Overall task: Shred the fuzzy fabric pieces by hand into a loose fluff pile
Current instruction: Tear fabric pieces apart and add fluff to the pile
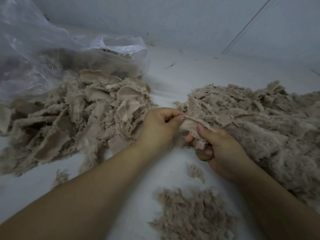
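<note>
Nearest the camera, a small heap of loose beige fluff (190, 215) lies on the white surface (181, 78). Beyond it, the left hand (157, 127) and right hand (218, 149) both pinch one beige fuzzy fabric strip (192, 128) between them. Piles of beige fuzzy fabric pieces lie left (72, 111) and right (259, 122). Farthest, a clear plastic bag (52, 49) touches the left pile.

One head-worn camera looked forward and down. It sat close above both forearms, facing the far wall (190, 23).
</note>
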